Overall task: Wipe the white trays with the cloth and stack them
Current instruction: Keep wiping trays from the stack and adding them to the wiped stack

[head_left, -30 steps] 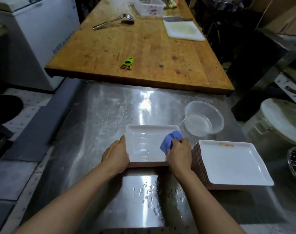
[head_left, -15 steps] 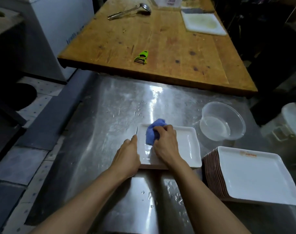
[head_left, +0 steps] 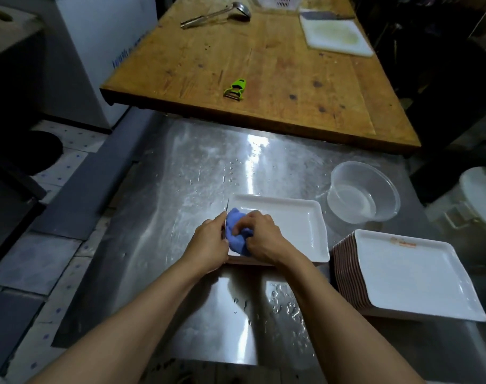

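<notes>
A white rectangular tray (head_left: pixel 294 225) lies flat on the wet steel counter (head_left: pixel 197 173). My right hand (head_left: pixel 259 235) grips a bunched blue cloth (head_left: pixel 236 235) and presses it on the tray's near left corner. My left hand (head_left: pixel 210 242) holds the tray's left edge, fingers curled over the rim. To the right stands a stack of several white trays (head_left: pixel 411 275), the top one marked with an orange stain near its far edge.
A clear plastic bowl (head_left: pixel 363 192) with water stands just beyond the stack. Behind the counter is a wooden table (head_left: pixel 264 65) with a green peeler (head_left: pixel 236 89), a ladle (head_left: pixel 216 14) and a white cutting board (head_left: pixel 334 34). A white lidded bucket (head_left: pixel 477 195) sits at the right.
My right hand has swept the blue cloth from the tray's right side across to its near left corner. My left hand has stayed on the left edge.
</notes>
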`<state>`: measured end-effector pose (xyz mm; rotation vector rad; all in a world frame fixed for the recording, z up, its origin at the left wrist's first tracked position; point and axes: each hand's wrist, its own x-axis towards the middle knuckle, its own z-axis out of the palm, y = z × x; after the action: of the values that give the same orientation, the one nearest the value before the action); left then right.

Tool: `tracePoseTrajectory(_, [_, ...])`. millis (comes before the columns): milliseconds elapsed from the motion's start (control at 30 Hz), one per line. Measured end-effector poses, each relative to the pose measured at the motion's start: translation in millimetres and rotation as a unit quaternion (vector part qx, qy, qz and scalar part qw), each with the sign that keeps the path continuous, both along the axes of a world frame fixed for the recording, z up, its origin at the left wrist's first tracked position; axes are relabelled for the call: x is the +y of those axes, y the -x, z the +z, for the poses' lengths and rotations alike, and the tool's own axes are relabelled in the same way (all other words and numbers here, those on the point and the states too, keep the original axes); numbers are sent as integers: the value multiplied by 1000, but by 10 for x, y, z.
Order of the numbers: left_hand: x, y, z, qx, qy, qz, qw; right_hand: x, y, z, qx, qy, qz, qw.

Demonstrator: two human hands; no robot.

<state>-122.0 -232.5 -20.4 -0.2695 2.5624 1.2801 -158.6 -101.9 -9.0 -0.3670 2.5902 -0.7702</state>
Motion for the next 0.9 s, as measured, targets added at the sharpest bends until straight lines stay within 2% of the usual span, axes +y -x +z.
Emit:
tracePoseTrajectory(133, [-13,2,32,-5,17,-7,1000,88,-109,32,-11,3,39,999])
tracePoseTrajectory(267, [47,14,67,-13,85,-3,996,106,-222,17,69,-59,66,994])
tracePoseTrajectory(467, [227,19,103,-33,168,0,985,472,-347,29,122,-140,46,982])
tracePoseTrajectory(567, [304,16,117,-47,204,-4,978,758,-364,61,136,-175,8,975])
tracePoseTrajectory(733, [292,20,106,-48,206,1,977,1037,-269,16,150,-201,-87,964])
tracePoseTrajectory(800, [283,31,95,-51,209,2,976,981,-174,-20,153,-189,-146,959])
tracePoseTrajectory(900, [234,48,71,-48,200,1,979,851,24,-30,155,-94,-234,955])
